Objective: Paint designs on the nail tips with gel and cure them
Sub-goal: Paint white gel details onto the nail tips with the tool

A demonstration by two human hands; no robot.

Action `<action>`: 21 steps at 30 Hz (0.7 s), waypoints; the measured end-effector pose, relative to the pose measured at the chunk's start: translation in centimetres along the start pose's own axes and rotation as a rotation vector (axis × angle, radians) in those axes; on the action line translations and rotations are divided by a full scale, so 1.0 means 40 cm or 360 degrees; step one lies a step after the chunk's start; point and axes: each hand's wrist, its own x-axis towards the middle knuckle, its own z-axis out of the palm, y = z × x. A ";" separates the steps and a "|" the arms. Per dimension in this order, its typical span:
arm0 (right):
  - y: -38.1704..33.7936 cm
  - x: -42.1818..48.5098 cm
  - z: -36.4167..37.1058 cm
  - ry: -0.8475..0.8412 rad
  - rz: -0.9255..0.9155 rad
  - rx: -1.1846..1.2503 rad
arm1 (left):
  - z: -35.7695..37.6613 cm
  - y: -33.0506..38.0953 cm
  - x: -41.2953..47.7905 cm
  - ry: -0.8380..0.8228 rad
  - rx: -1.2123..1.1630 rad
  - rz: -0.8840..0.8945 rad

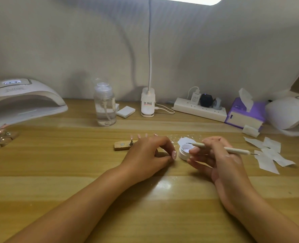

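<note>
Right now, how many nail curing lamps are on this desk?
2. The left nail lamp stands at the far left of the desk, its display lit. The right nail lamp sits at the far right, beside the purple tissue box, partly cut off by the frame.

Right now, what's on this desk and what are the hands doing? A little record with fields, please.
Left hand: curled over the right end of the holder; grip hidden
Right hand: pinches a brush, tip over the open gel pot
Nail tips: raised on the holder
Curing: left lamp and right lamp at the desk's ends
Back row: bottle, power strip, tissue box
Wipes: scattered right of the brush
</note>
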 end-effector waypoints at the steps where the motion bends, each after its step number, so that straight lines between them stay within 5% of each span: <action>1: 0.000 0.003 0.003 -0.0004 -0.0010 -0.0007 | 0.001 -0.001 -0.001 0.0008 -0.0009 0.0003; 21: 0.047 0.020 0.046 0.0060 -0.0227 -0.0471 | 0.004 -0.010 0.005 0.0079 -0.0073 0.0021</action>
